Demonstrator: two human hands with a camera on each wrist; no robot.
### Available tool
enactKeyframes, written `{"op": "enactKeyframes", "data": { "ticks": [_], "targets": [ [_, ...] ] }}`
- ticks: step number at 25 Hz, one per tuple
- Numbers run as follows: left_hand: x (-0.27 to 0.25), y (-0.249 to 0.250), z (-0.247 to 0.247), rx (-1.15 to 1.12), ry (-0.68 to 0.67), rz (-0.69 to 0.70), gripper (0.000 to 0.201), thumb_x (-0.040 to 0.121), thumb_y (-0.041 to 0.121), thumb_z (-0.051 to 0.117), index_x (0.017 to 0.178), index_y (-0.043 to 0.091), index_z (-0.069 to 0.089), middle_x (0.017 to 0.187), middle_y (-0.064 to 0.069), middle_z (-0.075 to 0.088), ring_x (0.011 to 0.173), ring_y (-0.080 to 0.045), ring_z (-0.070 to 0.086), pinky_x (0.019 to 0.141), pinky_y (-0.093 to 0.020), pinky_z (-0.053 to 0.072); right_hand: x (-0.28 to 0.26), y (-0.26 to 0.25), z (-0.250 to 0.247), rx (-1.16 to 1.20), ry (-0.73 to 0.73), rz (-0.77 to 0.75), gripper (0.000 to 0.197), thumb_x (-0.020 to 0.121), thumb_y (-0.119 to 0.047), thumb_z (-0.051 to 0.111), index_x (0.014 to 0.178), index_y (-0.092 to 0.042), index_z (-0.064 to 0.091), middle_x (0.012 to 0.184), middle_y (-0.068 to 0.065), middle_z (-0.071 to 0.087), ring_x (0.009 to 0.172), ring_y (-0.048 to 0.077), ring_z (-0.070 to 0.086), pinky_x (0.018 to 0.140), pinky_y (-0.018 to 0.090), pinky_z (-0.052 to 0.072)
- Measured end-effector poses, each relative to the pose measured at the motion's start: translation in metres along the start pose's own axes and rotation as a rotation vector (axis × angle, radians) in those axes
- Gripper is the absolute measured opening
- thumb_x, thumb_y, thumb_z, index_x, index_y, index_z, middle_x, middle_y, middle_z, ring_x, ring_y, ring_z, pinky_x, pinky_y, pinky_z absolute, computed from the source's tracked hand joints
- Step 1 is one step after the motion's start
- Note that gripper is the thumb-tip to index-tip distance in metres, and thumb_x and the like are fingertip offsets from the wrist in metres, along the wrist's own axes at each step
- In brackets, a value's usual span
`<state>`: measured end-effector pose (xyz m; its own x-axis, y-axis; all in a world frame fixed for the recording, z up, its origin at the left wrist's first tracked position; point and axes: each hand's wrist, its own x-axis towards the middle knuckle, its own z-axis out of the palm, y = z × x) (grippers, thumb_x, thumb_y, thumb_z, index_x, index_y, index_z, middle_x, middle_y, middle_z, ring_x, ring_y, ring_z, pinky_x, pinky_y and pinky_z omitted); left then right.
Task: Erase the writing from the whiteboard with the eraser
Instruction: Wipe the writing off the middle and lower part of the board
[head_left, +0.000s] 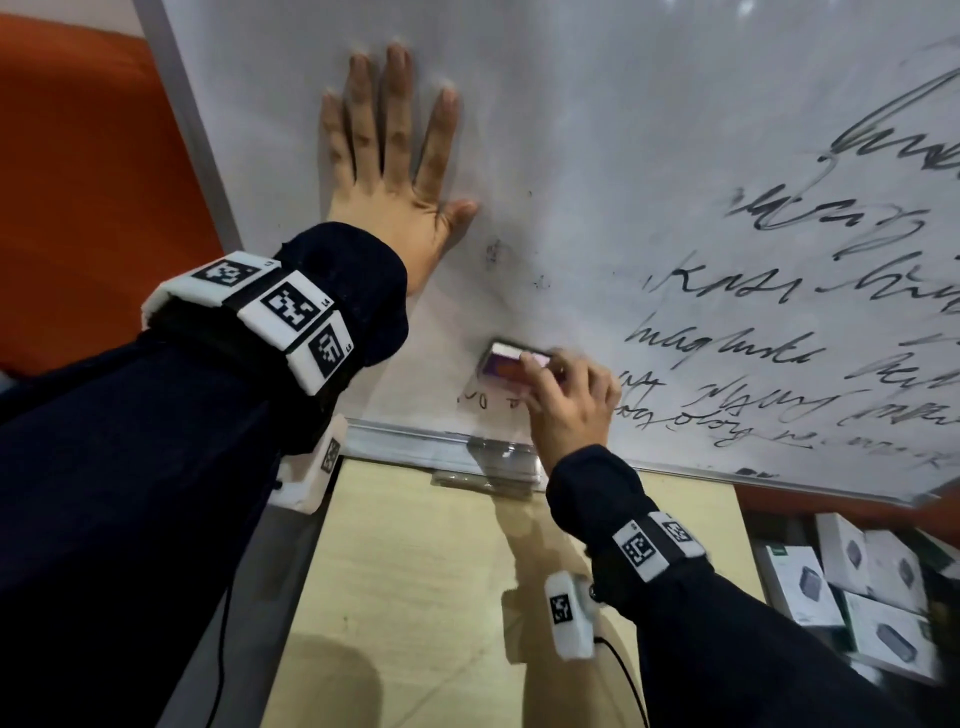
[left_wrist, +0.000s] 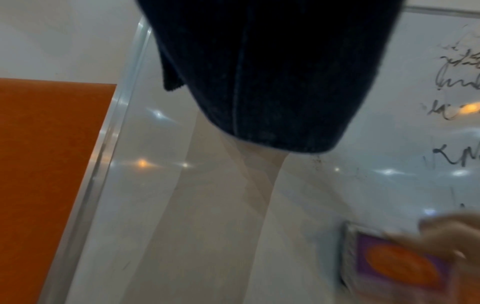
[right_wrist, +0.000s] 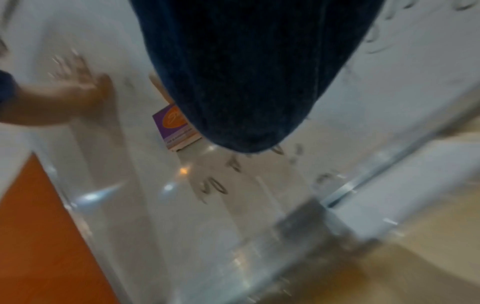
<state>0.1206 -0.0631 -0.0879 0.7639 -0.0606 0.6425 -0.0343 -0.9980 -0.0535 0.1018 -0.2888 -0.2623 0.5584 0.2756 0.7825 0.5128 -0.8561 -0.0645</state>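
Eraser pinched in right hand grip against whiteboard, left hand spread flat.

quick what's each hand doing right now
Left hand: open, fingers spread flat against the whiteboard.
Right hand: gripping the eraser, held against the whiteboard.

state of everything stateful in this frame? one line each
whiteboard: left part wiped, right part bears writing
writing: mostly intact, faint marks under the eraser
eraser: held against the board
right hand: grips the eraser
left hand: flat on the board, fingers spread
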Motion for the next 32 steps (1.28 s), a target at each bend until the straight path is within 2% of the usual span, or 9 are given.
{"op": "enactKeyframes", "data": {
  "ticks": [3,7,10,14,18,23,25,27,32],
  "targets": [
    [-0.001,0.0,-0.001,-0.002,-0.006,-0.007,0.079,0.096,0.059,0.024,0.149,0.002,0.012,0.147,-0.042,0.01,0.134,-0.061,0.008,0.107,-0.067,-0.002,0.026,-0.02,0.004,0.033,0.078,0.017,0.053,0.069,-0.013,0.08,0.116,-0.026,0.059,0.112,0.003,0.05,0.099,0.026,0.042,0.082,0.039,0.03],
    [-0.001,0.0,-0.004,0.014,-0.026,-0.009,0.081,0.095,0.061,0.021,0.15,0.004,0.009,0.149,-0.04,0.008,0.135,-0.06,0.006,0.107,-0.064,-0.007,-0.016,-0.046,0.019,-0.023,-0.143,-0.156,0.053,0.056,-0.005,0.066,0.105,-0.023,0.069,0.106,0.005,0.046,0.092,0.027,0.043,0.083,0.039,0.031],
    [-0.001,0.001,-0.001,0.014,-0.026,0.0,0.08,0.095,0.061,0.022,0.15,0.004,0.01,0.149,-0.04,0.009,0.135,-0.06,0.007,0.107,-0.066,-0.002,-0.029,-0.025,0.009,-0.051,-0.188,-0.059,0.046,0.058,-0.016,0.067,0.104,-0.023,0.065,0.105,0.007,0.057,0.095,0.029,0.049,0.082,0.039,0.03],
    [-0.001,-0.001,0.001,0.009,-0.006,0.009,0.077,0.096,0.059,0.021,0.148,0.003,0.009,0.147,-0.041,0.011,0.134,-0.061,0.01,0.107,-0.068,0.002,0.005,-0.022,0.005,-0.037,-0.056,0.054,0.067,0.051,-0.001,0.085,0.109,-0.026,0.063,0.107,0.006,0.061,0.101,0.027,0.046,0.083,0.039,0.029],
    [-0.001,-0.002,0.002,0.009,0.006,0.017,0.079,0.095,0.06,0.021,0.149,0.004,0.009,0.147,-0.041,0.012,0.134,-0.061,0.011,0.107,-0.068,0.003,-0.005,-0.051,0.022,-0.007,-0.125,-0.099,0.069,0.053,0.003,0.073,0.113,-0.027,0.056,0.099,0.007,0.061,0.093,0.027,0.043,0.084,0.041,0.031],
    [-0.002,-0.005,0.009,-0.008,0.027,0.025,0.079,0.094,0.063,0.014,0.129,0.022,-0.043,0.149,-0.038,0.009,0.136,-0.058,0.008,0.109,-0.065,-0.001,-0.03,-0.027,0.022,-0.041,-0.253,-0.166,0.047,0.065,-0.018,0.063,0.111,-0.027,0.061,0.096,0.008,0.063,0.09,0.026,0.043,0.083,0.04,0.03],
    [-0.002,-0.005,0.009,-0.002,0.019,0.022,0.078,0.094,0.064,0.014,0.127,0.023,-0.043,0.15,-0.038,0.009,0.136,-0.058,0.007,0.109,-0.065,-0.004,-0.025,-0.017,0.01,-0.021,-0.177,-0.089,0.033,0.074,-0.028,0.055,0.102,-0.026,0.072,0.095,0.008,0.066,0.092,0.026,0.044,0.08,0.039,0.029],
    [-0.001,-0.003,0.006,-0.003,0.01,0.017,0.076,0.094,0.063,0.017,0.132,0.021,-0.034,0.15,-0.037,0.008,0.136,-0.057,0.006,0.107,-0.062,-0.01,-0.008,-0.013,0.002,-0.003,-0.079,0.004,0.027,0.073,-0.022,0.073,0.1,-0.025,0.074,0.1,0.006,0.066,0.097,0.026,0.046,0.081,0.039,0.029],
    [-0.002,-0.004,0.005,-0.009,0.008,0.022,0.078,0.094,0.064,0.015,0.126,0.023,-0.044,0.15,-0.038,0.007,0.136,-0.058,0.006,0.107,-0.064,-0.009,0.005,-0.047,0.02,-0.014,-0.073,-0.088,0.059,0.056,-0.004,0.08,0.107,-0.028,0.066,0.103,0.007,0.059,0.094,0.026,0.044,0.081,0.04,0.03]
  ]
}}
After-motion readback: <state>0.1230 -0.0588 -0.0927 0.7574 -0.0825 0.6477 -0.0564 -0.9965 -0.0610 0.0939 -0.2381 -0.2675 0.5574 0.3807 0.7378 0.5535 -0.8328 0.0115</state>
